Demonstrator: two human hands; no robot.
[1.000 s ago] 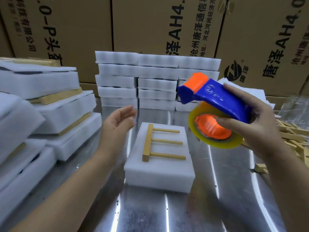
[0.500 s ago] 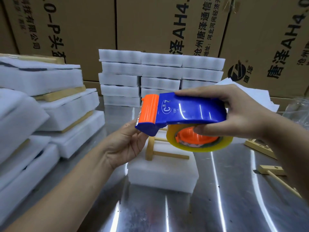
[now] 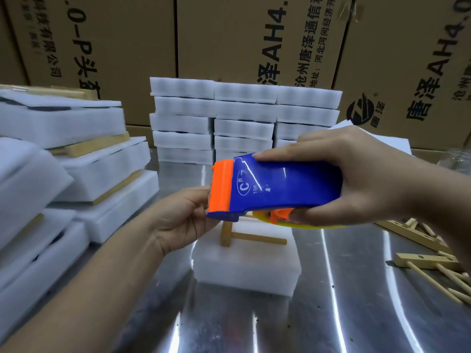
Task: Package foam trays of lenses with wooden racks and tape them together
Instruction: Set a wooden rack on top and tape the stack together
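Note:
A white foam tray (image 3: 244, 272) lies in the middle of the steel table with a wooden rack (image 3: 244, 234) on top of it. My right hand (image 3: 362, 179) grips a blue and orange tape dispenser (image 3: 275, 189) holding a yellowish tape roll (image 3: 305, 225), held just above the tray. My left hand (image 3: 183, 217) is at the dispenser's orange front end, fingers curled at the tape end; the fingertips are hidden behind the dispenser.
Foam trays with wooden racks are piled at the left (image 3: 76, 159). A block of stacked foam trays (image 3: 242, 118) stands behind, in front of cardboard boxes (image 3: 254, 36). Loose wooden racks (image 3: 430, 261) lie at the right on the steel table (image 3: 331, 314).
My right hand brought the dispenser down and leftward over the tray, turning it level. My left hand, open in the air a second ago, now reaches the dispenser's orange end.

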